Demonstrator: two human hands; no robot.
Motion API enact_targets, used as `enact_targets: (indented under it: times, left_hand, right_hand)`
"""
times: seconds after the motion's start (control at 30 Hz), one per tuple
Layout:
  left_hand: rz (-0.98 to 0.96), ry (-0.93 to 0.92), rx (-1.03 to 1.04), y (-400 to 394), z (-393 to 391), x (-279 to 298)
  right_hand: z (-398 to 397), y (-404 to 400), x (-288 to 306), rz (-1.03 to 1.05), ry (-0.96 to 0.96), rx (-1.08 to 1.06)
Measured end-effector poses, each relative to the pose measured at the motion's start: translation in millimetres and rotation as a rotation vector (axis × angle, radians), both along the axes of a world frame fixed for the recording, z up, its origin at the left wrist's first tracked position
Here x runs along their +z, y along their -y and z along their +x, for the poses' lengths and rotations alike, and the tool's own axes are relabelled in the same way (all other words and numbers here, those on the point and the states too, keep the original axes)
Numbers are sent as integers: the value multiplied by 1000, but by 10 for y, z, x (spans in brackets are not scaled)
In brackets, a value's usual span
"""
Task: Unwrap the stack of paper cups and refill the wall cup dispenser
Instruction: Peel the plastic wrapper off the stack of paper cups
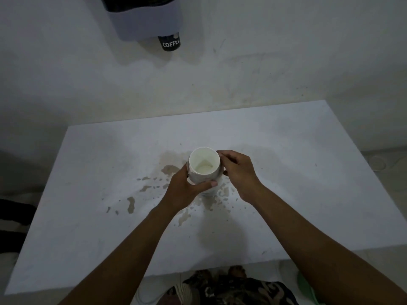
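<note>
Cup stack [204,167] between both hands

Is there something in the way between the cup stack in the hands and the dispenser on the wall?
Nothing visible. The cup stack, held by the left hand and right hand above the table, has open space up to the dispenser.

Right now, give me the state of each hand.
Left hand: closed around the side of the stack of cups.
Right hand: fingers pinching at the stack's top rim, holding it.
</note>
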State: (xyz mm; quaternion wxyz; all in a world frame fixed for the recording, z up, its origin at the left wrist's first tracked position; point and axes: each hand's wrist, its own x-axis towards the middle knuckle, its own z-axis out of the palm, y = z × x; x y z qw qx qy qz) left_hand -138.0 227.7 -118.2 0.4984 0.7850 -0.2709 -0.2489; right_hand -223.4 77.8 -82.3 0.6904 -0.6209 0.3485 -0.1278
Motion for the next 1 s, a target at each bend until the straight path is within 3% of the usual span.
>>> enact_targets:
  times: [0.13, 0.27, 0.43, 0.67, 0.8, 0.9, 1.0]
  left_hand:
    - [-8, 114, 5, 4, -19, 167]
    - [-92, 260, 35, -6, -31, 231]
    - [-17, 201, 91, -28, -70, 63]
    - [40, 133, 14, -26, 50, 38]
    - [-77, 139, 3, -138, 58, 108]
    - [-6, 196, 20, -160, -36, 28]
    - [38, 128, 31, -145, -96, -46]
  right_hand:
    - [-51, -16, -147, -248, -57, 5]
    - [-62, -53, -229, -365, -77, -6]
    - [-152, -82, -67, -437, 126, 35]
    - [-208, -117, -244, -348, 64, 160]
    - [-244, -121, -350, -225, 41, 195]
    - [-166, -118, -322, -85, 34, 35]
    - [-90, -106, -264, 91, 3, -80]
